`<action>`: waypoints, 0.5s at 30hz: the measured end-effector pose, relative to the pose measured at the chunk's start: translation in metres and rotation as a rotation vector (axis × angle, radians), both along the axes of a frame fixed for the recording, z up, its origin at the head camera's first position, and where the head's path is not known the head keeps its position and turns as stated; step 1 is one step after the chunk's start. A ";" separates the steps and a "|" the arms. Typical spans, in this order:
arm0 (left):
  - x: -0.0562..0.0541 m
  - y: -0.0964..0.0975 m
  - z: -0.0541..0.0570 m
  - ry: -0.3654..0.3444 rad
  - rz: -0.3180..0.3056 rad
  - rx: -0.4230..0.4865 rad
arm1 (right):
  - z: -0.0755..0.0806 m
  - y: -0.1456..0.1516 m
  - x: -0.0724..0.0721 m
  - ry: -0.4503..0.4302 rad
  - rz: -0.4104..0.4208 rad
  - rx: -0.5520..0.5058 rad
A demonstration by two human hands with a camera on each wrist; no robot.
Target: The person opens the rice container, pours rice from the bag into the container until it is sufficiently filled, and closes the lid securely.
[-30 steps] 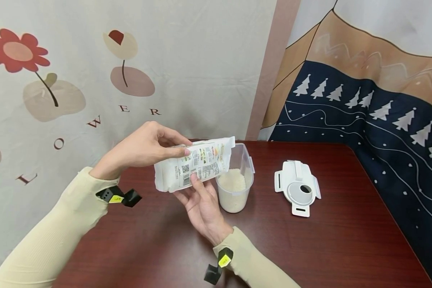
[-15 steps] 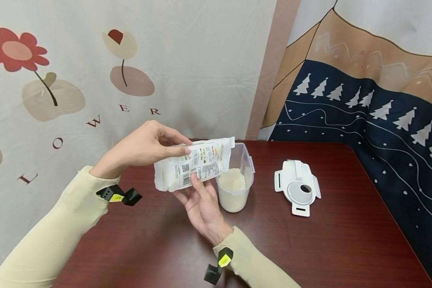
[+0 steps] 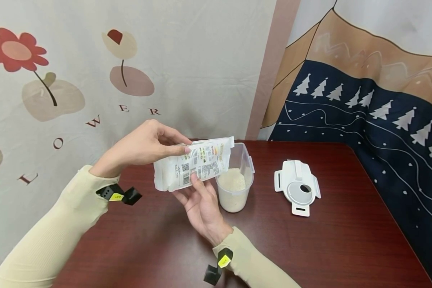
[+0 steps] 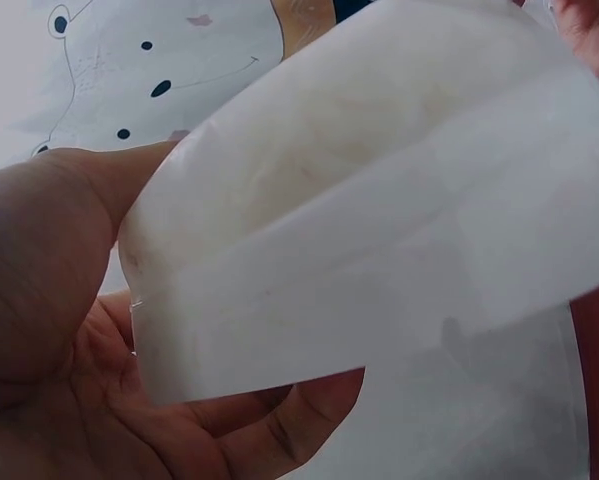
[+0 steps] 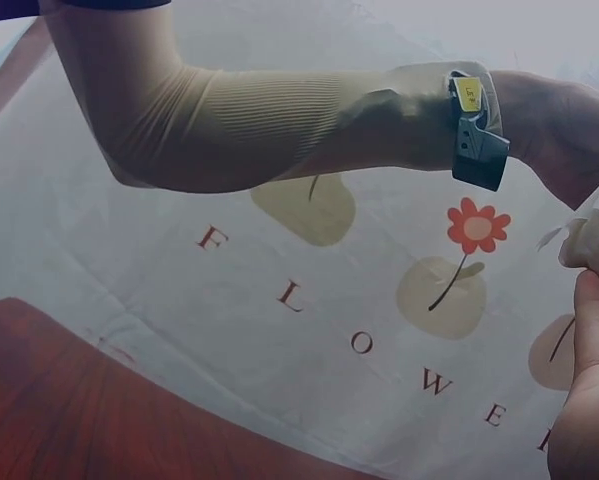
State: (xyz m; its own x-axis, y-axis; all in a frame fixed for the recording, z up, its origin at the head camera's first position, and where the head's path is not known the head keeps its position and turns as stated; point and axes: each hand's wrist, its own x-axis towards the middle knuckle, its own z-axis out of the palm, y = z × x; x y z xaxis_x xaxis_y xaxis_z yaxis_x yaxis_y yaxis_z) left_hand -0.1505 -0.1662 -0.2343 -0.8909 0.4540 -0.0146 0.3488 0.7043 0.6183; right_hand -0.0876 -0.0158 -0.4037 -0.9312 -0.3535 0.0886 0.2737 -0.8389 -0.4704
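A white printed bag is held in the air in both hands, its right end raised beside the container's rim. My left hand grips its upper left part between thumb and fingers; in the left wrist view the bag's pale plain side fills the space between them. From below, my right hand holds the bag, thumb on the printed face, other fingers partly hidden behind it. Just right stands an open clear plastic container with white grains like rice inside. The bag hides part of the container's left side.
A white lid with side clips and a round dark opening lies right of the container on the dark red wooden table. A printed cloth hangs behind, and a navy tree-patterned cloth at the right.
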 end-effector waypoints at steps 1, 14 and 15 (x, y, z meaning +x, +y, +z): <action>0.000 0.000 0.000 0.001 0.003 -0.001 | 0.000 0.000 0.000 0.000 -0.001 -0.003; -0.001 0.004 0.003 -0.010 0.030 -0.006 | 0.000 0.001 0.000 0.007 0.005 -0.015; -0.001 0.004 0.003 -0.011 0.032 -0.005 | 0.000 0.001 0.000 0.009 0.005 -0.014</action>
